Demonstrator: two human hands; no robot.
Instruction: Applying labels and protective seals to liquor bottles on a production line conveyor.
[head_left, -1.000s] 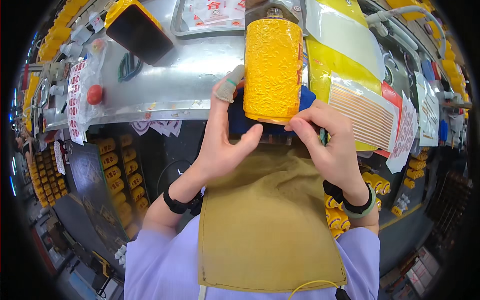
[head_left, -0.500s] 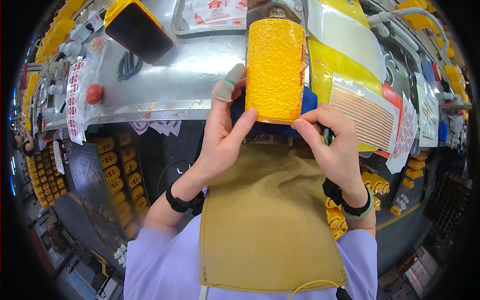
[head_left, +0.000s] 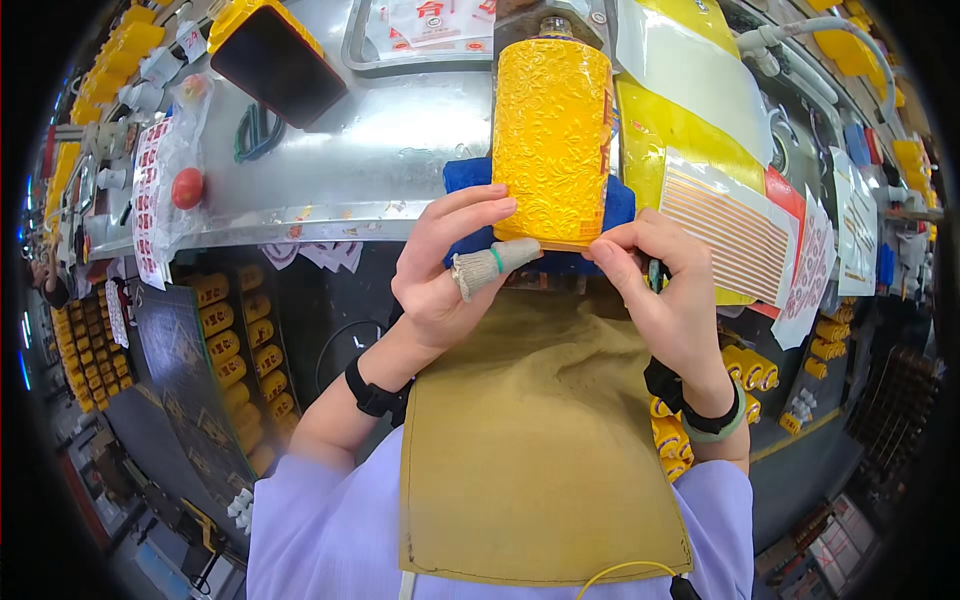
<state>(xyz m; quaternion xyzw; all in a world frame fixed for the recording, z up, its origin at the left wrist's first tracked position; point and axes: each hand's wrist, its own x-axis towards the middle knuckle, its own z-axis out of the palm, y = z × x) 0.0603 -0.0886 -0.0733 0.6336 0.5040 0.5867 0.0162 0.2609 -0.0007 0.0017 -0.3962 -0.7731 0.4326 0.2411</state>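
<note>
A tall yellow embossed bottle [head_left: 552,140] lies on a blue cloth [head_left: 470,180] at the front edge of a steel worktable [head_left: 370,150]. My left hand [head_left: 445,270] touches the bottle's bottom left corner; its thumb wears a grey fabric finger cot and presses under the base. My right hand [head_left: 665,295] pinches the bottom right corner of the base, and a thin dark tool shows between its fingers. Both wrists wear dark bands. A tan apron [head_left: 530,440] covers my lap below the hands.
Yellow and white label sheets [head_left: 700,130] lie right of the bottle. A black pad with a yellow rim [head_left: 270,55], a red ball in a plastic bag [head_left: 187,187] and a steel tray [head_left: 420,40] sit on the table. Several yellow bottles [head_left: 235,350] fill racks below on both sides.
The bottle has slid slightly away from me on the cloth. My left thumb with the finger cot moved from the bottle's left side down under its base; my right hand stays at the bottom corner.
</note>
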